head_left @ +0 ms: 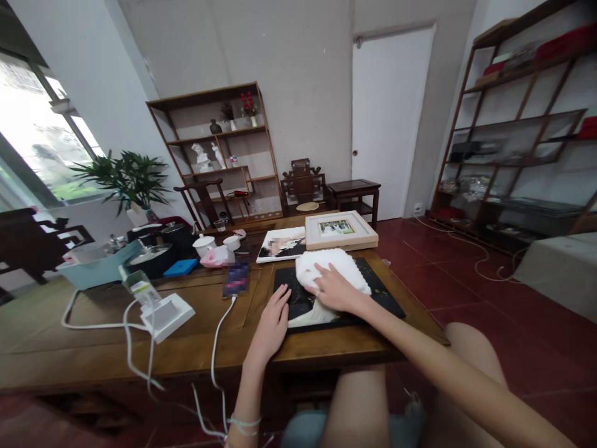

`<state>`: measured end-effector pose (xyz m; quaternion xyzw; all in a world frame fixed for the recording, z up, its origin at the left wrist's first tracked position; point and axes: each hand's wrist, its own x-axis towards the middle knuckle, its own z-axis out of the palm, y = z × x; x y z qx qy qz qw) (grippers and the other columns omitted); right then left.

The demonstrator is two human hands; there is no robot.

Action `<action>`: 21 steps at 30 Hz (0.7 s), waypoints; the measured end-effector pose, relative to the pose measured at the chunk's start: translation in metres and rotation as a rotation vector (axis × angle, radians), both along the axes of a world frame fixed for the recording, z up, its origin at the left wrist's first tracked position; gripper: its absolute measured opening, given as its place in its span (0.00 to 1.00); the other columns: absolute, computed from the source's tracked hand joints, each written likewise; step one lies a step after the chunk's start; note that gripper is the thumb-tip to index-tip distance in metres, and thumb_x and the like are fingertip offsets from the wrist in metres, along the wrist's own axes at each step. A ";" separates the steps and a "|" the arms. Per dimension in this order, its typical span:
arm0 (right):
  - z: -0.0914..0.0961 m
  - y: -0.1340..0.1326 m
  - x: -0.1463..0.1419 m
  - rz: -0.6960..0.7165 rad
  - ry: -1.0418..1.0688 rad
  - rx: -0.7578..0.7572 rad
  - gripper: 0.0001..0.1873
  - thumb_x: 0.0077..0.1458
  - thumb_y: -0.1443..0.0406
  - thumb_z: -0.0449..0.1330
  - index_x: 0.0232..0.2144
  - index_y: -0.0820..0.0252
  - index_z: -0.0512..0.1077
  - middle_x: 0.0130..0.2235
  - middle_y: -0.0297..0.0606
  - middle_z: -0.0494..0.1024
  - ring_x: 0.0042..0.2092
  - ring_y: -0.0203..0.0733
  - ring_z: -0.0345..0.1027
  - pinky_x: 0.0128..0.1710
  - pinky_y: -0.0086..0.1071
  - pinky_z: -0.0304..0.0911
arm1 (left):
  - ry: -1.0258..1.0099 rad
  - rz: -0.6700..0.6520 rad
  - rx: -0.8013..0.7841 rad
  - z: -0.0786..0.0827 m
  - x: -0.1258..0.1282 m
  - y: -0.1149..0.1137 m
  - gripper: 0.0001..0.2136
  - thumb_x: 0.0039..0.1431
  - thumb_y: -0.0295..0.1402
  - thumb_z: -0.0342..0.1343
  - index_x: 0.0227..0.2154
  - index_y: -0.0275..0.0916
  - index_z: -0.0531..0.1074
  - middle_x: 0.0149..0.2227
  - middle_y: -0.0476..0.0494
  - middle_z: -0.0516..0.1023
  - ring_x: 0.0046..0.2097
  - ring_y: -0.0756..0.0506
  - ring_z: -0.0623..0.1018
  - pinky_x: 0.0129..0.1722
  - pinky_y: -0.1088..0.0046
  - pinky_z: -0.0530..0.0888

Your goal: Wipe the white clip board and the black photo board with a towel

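Note:
A dark photo print (382, 292) lies flat on the wooden table (116, 348) in front of me. My right hand (333, 289) presses flat, fingers stretched, on a white cloth (329, 264) that rests on the print. My left hand (273, 323) lies open with its fingers on the print's left edge, holding it down. Behind the print sit a light wooden picture frame (340, 230) and another glossy photo (280, 244).
A phone (236, 278) with a white cable lies left of the print. A white power strip (165, 316), a blue tub (96, 267), dark pots, white cups and a pink bag fill the table's left. Shelves, chairs and a door stand behind; red floor to the right.

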<state>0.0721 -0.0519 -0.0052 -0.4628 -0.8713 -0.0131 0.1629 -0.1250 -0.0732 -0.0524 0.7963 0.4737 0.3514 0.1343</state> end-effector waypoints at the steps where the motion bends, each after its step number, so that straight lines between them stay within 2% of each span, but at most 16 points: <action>1: -0.001 -0.011 -0.003 0.031 0.006 0.004 0.22 0.59 0.59 0.44 0.40 0.66 0.73 0.54 0.50 0.65 0.59 0.51 0.47 0.56 0.50 0.42 | -0.002 0.002 0.002 0.000 0.000 0.000 0.18 0.60 0.30 0.40 0.51 0.36 0.64 0.58 0.39 0.60 0.59 0.46 0.58 0.59 0.61 0.54; 5: -0.009 -0.069 -0.011 0.129 0.032 -0.010 0.19 0.59 0.60 0.44 0.37 0.60 0.74 0.57 0.40 0.60 0.61 0.52 0.40 0.57 0.53 0.36 | -0.010 0.001 -0.004 0.000 0.001 -0.001 0.18 0.60 0.30 0.40 0.51 0.35 0.64 0.58 0.39 0.60 0.59 0.46 0.58 0.59 0.62 0.54; 8: -0.009 -0.093 -0.008 0.152 0.045 -0.040 0.18 0.58 0.61 0.45 0.36 0.60 0.74 0.58 0.39 0.59 0.62 0.52 0.38 0.57 0.53 0.35 | -0.016 -0.007 -0.022 0.002 0.001 -0.001 0.18 0.60 0.30 0.40 0.51 0.38 0.64 0.58 0.41 0.60 0.59 0.46 0.58 0.59 0.62 0.54; 10: -0.007 -0.087 0.000 0.157 0.062 -0.071 0.20 0.59 0.59 0.44 0.37 0.61 0.73 0.57 0.41 0.60 0.61 0.49 0.41 0.58 0.49 0.36 | -0.018 -0.003 -0.022 0.002 0.001 -0.001 0.18 0.59 0.30 0.40 0.51 0.37 0.64 0.58 0.41 0.60 0.59 0.46 0.58 0.59 0.62 0.54; 12: -0.004 -0.065 0.011 0.120 0.079 -0.106 0.23 0.59 0.57 0.42 0.39 0.63 0.72 0.56 0.47 0.62 0.61 0.47 0.44 0.58 0.46 0.38 | -0.017 0.004 -0.016 0.001 0.001 -0.001 0.18 0.59 0.29 0.40 0.51 0.36 0.64 0.58 0.40 0.60 0.59 0.46 0.59 0.59 0.62 0.54; 14: -0.002 -0.035 0.022 0.021 0.085 -0.131 0.25 0.60 0.56 0.41 0.41 0.67 0.71 0.55 0.52 0.63 0.60 0.47 0.46 0.58 0.45 0.38 | -0.013 0.006 -0.009 0.001 0.001 -0.001 0.18 0.60 0.30 0.40 0.51 0.35 0.64 0.57 0.39 0.60 0.59 0.46 0.59 0.59 0.62 0.54; 17: -0.001 0.002 0.030 -0.187 0.070 -0.142 0.23 0.60 0.59 0.42 0.41 0.69 0.71 0.53 0.55 0.65 0.60 0.49 0.45 0.57 0.48 0.39 | -0.007 0.012 -0.013 0.001 0.001 -0.002 0.18 0.60 0.31 0.39 0.51 0.35 0.64 0.58 0.40 0.60 0.59 0.46 0.58 0.59 0.62 0.54; 19: -0.002 0.007 0.025 -0.240 0.064 -0.128 0.22 0.59 0.60 0.43 0.41 0.69 0.71 0.54 0.54 0.64 0.60 0.51 0.44 0.56 0.52 0.38 | -0.019 0.015 -0.025 0.002 0.001 -0.004 0.18 0.61 0.32 0.39 0.52 0.35 0.62 0.58 0.40 0.59 0.60 0.47 0.58 0.59 0.62 0.53; 21: -0.002 -0.005 0.014 -0.151 0.067 -0.105 0.21 0.59 0.59 0.43 0.41 0.66 0.72 0.56 0.49 0.62 0.61 0.51 0.43 0.56 0.53 0.37 | -0.056 0.004 -0.030 0.005 0.002 -0.006 0.19 0.62 0.33 0.38 0.55 0.37 0.58 0.59 0.43 0.57 0.60 0.48 0.56 0.59 0.64 0.52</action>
